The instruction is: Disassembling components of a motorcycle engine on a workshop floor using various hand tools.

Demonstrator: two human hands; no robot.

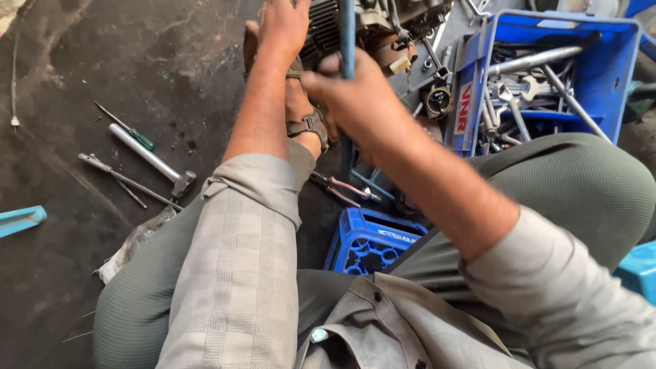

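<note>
We see right hand gripping upright blue rod; left hand lies flat on engine just beyond, to the left.

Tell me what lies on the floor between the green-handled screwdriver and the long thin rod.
In the head view, a silver socket wrench lies between the green-handled screwdriver and the long thin rod.
</note>
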